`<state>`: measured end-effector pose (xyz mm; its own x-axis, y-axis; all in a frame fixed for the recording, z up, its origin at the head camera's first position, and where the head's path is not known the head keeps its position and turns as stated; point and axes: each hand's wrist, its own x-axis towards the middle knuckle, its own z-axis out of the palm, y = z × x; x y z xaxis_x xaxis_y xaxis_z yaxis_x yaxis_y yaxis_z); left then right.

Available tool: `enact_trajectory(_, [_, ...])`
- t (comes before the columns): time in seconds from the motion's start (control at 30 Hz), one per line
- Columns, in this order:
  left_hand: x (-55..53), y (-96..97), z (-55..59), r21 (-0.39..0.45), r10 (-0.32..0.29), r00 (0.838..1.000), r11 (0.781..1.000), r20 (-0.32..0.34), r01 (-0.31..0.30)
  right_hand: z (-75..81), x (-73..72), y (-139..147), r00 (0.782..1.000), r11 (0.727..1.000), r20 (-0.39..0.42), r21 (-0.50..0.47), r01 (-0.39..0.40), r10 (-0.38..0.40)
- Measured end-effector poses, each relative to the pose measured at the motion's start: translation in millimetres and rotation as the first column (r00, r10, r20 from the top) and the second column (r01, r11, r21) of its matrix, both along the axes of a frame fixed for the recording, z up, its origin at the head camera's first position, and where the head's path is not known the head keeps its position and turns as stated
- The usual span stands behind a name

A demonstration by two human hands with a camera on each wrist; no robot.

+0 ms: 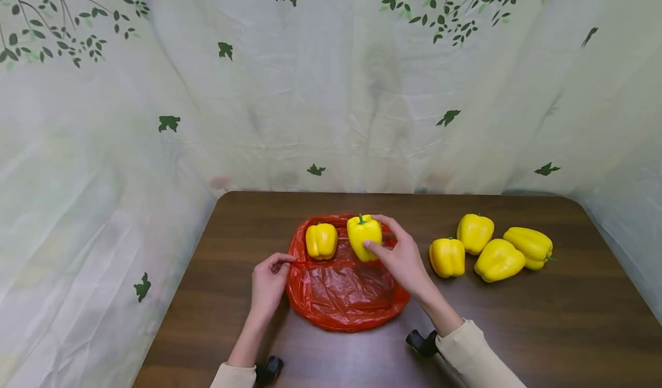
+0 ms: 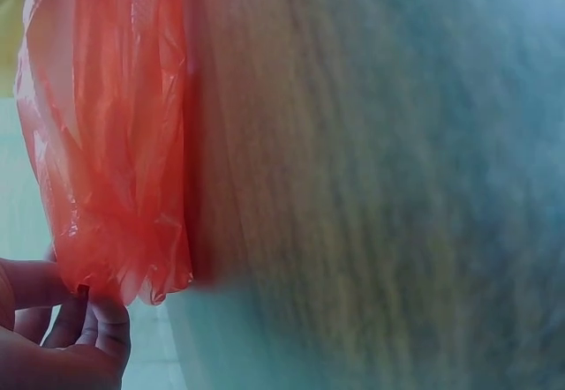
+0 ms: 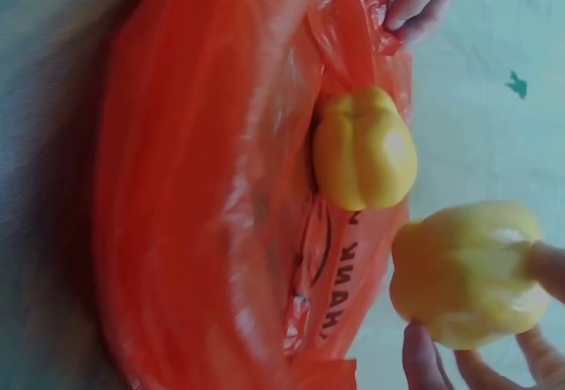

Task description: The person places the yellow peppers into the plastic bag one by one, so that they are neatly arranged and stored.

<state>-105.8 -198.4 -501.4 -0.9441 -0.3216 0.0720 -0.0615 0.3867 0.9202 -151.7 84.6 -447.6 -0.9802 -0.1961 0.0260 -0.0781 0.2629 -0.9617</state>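
Held between the thumb and fingers of the right hand, spread only as far as the fruit's width: a yellow bell pepper, just right of centre in the lower half of the head view; directly left of the right palm and, as the relation to judge by, over the upper right of the wide opening of a red plastic bag; whether touching the plastic, impossible to tell; nearer to the right hand than to the left hand, lower left in that view and pinching the bag's left edge; stem end toward the top of the frame, long axis nearly up and down, base leaning slightly right; at the opening's upper left, a second bell pepper; clustered farther right on the wooden table, four more bell peppers.
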Motion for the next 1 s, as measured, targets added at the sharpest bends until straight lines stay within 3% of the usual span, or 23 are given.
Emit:
enact_trajectory(0.17, [-1.8,0.5,-1.2,0.006,0.002,1.000,1.000,0.009,-0.002,1.6,-13.0,-8.4,0.999,0.997,-0.005,0.065,-0.036,0.037])
enact_trajectory(0.3, [-2.1,1.3,-2.2,0.011,0.012,1.000,1.000,0.007,-0.012,5.3,-22.8,-12.8,0.993,0.980,0.038,0.157,-0.120,0.115])
enact_trajectory(0.43, [-1.7,1.7,-3.5,0.015,0.010,1.000,1.000,-0.006,-0.009,7.6,-32.7,-18.5,0.983,0.937,0.051,0.299,-0.183,0.175])
enact_trajectory(0.57, [-1.6,2.2,-4.2,0.018,0.001,1.000,1.000,-0.013,-0.001,11.1,-40.9,-24.6,0.981,0.895,0.067,0.402,-0.196,0.184])
enact_trajectory(0.77, [-0.4,1.1,-4.9,0.013,-0.001,1.000,1.000,-0.028,0.001,9.2,-49.7,-32.1,0.980,0.864,0.112,0.463,-0.200,0.167])
enact_trajectory(1.0, [0.9,1.2,-4.9,0.020,0.000,0.999,1.000,-0.045,0.001,3.6,-54.6,-34.8,0.980,0.870,0.119,0.453,-0.195,0.158])
